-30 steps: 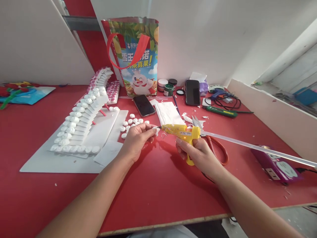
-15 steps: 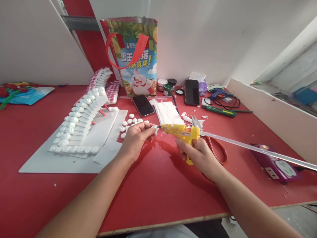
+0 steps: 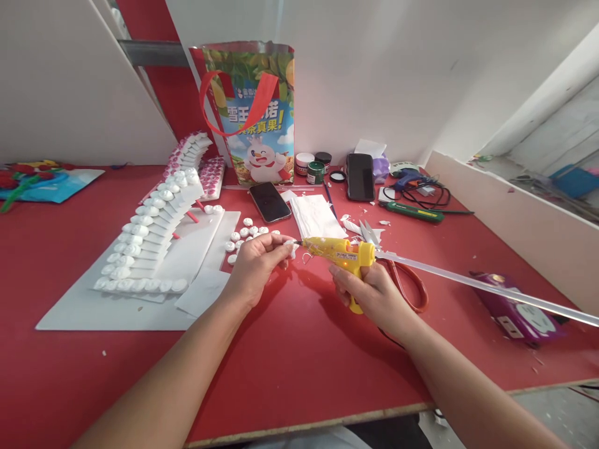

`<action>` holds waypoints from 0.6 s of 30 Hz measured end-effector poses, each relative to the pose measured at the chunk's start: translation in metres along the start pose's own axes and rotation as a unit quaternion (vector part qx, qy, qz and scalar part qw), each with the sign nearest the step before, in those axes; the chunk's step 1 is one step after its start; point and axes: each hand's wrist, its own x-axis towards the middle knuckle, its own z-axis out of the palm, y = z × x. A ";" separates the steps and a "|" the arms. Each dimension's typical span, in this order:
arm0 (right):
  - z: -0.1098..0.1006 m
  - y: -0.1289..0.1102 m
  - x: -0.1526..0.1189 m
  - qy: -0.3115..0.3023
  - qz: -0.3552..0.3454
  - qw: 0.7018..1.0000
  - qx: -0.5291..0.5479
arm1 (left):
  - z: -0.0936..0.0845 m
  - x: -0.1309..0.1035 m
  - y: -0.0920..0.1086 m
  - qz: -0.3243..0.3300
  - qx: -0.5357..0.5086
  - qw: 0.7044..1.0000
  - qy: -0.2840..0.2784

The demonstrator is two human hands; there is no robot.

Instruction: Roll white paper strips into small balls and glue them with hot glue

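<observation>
Between thumb and fingers, my left hand (image 3: 259, 262) pinches a small white paper piece (image 3: 292, 249), partly hidden by the fingertips. My right hand (image 3: 367, 290) is wrapped round the handle of a yellow hot glue gun (image 3: 334, 248). The gun's nozzle is at the white piece, and a long clear glue stick (image 3: 468, 277) sticks out of its back. Several small white paper rosettes (image 3: 243, 232) lie just behind my left hand. To the left, a curved white stepped model (image 3: 159, 234) edged with white rosettes stands on a white board (image 3: 75, 312).
Scissors (image 3: 407, 284) with orange handles lie beside the glue gun. Behind are a folded white paper stack (image 3: 318, 217), two phones (image 3: 270, 201), paint jars (image 3: 316, 171) and a colourful bag (image 3: 262, 118). A green-handled tool (image 3: 416, 211) and a purple box (image 3: 519, 308) lie right.
The camera view has tilted slightly, so the background sits a little lower. Both hands keep their holds, with the nozzle still at the white piece.
</observation>
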 end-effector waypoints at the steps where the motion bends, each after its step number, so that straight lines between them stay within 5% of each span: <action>1: 0.000 0.000 0.000 0.002 -0.004 1.000 0.000 | 0.000 0.000 -0.001 0.002 0.006 1.000 -0.003; 18: -0.001 0.001 -0.002 -0.003 0.000 1.000 -0.005 | 0.001 0.001 0.000 0.046 -0.030 0.998 0.026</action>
